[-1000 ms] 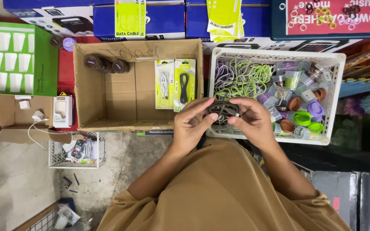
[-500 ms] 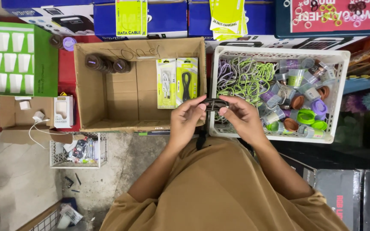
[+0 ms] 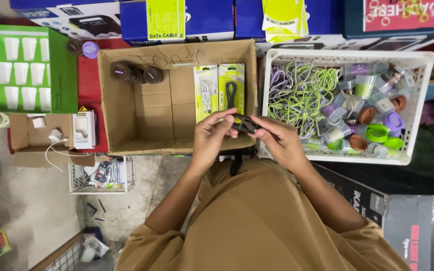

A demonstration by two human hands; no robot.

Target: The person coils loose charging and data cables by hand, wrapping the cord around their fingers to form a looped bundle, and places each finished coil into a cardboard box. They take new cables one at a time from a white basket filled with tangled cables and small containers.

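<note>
Both hands meet over the near edge of the cardboard box (image 3: 126, 125): my left hand (image 3: 212, 138) and my right hand (image 3: 280, 143) pinch a small black coiled cable (image 3: 244, 123) between them, fingers closed on it from either side, thumbs on top. Cable sits above the box's near right corner, just beside the white plastic basket (image 3: 408, 160). A black strand (image 3: 235, 163) hangs from under the hands down across my tan shirt (image 3: 262, 221). Cannot tell whether that strand is part of the same cable. Inside the box, just beyond my fingertips, two yellow-green cable packets (image 3: 219, 90) stand side by side against the right wall, one showing a white cable, the other a black one. In the box's far left corner lies a row of dark round pieces (image 3: 134, 74). To my right, the basket holds a tangle of green and pale purple cables (image 3: 297, 93) in its left half, small clear tubs with coloured lids (image 3: 372, 118) in its right half. To my left, a smaller open carton (image 3: 23, 150) with a white charger and cord (image 3: 55, 136), next to a white charger box (image 3: 83, 129). Beyond that, a green box printed with white cups (image 3: 26, 68). Farthest off, a row of blue boxes (image 3: 212, 17) along the back
</note>
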